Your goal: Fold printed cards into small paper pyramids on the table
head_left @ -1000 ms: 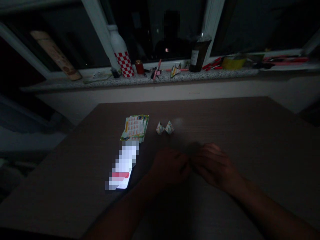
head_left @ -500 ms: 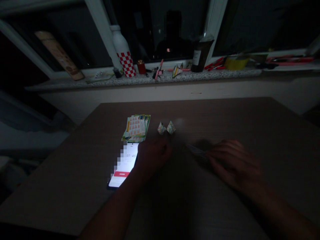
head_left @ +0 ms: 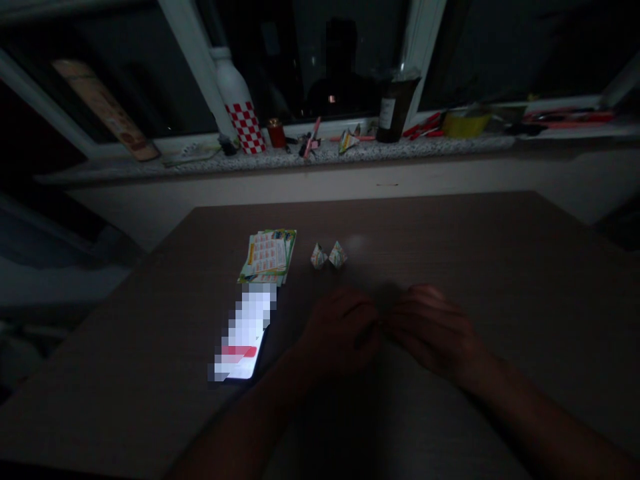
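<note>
A dim room at night, seen from above a brown table [head_left: 450,233]. The person's left hand [head_left: 340,330] and right hand [head_left: 433,327] rest low over the middle of the table, curled toward each other with their fingertips meeting; the light is too poor to tell whether the fingers are pinched on something small or merely pressed together. Just beyond the hands, two small folded paper pyramids [head_left: 329,255] stand side by side, touching, on the tabletop. To their left lies a small stack of printed paper sheets [head_left: 269,256], green and orange. Nearer the person, just beside the left hand, a lit phone [head_left: 243,333] lies flat, its screen glowing white with a red bar. Along the far windowsill [head_left: 300,157] stand a white bottle with red checks [head_left: 240,103], a dark bottle [head_left: 393,103], a small red jar [head_left: 275,133] and scattered pens.
</note>
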Demonstrator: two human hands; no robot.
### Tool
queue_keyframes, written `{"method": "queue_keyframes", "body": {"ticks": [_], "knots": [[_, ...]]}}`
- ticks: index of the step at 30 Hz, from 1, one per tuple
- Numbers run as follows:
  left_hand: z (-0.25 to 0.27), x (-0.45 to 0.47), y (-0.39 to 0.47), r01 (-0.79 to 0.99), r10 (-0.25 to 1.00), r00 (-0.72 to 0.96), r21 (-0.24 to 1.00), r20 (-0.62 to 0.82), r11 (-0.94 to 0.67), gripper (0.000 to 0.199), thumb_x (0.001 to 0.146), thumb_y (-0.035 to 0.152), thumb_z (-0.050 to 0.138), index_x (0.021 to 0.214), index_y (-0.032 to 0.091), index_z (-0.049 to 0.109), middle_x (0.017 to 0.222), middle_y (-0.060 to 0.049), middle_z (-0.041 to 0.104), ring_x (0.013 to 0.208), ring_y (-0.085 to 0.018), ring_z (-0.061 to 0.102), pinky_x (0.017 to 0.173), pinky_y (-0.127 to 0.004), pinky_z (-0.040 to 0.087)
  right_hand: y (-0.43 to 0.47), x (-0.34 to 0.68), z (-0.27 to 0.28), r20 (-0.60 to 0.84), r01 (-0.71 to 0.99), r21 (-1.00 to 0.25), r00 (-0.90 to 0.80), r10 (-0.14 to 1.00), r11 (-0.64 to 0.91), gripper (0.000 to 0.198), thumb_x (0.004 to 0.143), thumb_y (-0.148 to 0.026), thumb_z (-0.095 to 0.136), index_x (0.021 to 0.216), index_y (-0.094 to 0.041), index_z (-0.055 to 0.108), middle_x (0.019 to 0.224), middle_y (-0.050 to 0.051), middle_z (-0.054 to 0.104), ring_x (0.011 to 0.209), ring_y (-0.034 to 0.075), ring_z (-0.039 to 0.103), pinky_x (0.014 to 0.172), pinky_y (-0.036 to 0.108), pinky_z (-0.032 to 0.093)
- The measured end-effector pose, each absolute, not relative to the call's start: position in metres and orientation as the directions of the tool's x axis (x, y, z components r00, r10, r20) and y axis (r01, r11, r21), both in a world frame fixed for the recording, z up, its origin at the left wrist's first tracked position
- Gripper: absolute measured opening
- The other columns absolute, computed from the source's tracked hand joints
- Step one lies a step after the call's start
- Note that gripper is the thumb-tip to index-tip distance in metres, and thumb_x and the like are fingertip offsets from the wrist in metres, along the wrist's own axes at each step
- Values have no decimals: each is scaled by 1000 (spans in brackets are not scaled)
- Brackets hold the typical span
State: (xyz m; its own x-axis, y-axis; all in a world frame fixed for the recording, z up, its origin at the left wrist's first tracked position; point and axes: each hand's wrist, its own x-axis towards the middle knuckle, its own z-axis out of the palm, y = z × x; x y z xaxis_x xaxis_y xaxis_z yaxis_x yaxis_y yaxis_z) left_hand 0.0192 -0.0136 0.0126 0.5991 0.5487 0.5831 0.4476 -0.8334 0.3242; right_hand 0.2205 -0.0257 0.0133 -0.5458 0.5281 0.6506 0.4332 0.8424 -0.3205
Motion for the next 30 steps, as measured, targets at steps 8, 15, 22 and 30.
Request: {"method": "queue_keyframes", "body": {"ticks": [8,15,22,30], "knots": [[11,18,-12,427,542,571,341,617,-838,3,74,16,54,76,16,56,76,-4,61,74,-15,55,68,-28,46,-25,220,12,634,425,-330,-561,532,843,12,82,-13,60,92,-18,65,85,5,70,80,18,63,76,36,46],[12,20,-14,445,550,605,329,575,-833,5,76,18,52,76,17,57,77,-4,62,75,-15,55,69,-29,46,-28,218,12,622,431,-313,-580,526,846,15,82,-8,57,92,-18,64,85,4,69,81,17,62,77,36,46],[14,14,-10,479,539,604,273,587,-834,3,73,16,55,74,17,58,74,-3,62,73,-15,55,70,-29,45,-29,220,15,663,432,-314,-538,521,845,16,80,-8,60,92,-18,64,84,4,70,79,18,63,76,37,47],[21,-6,-4,551,613,533,311,583,-775,2,73,14,56,74,16,56,77,-3,60,75,-15,55,71,-28,45,-26,233,26,702,492,-320,-450,551,810,17,77,-7,63,90,-17,64,78,5,70,74,19,64,74,39,48]]}}
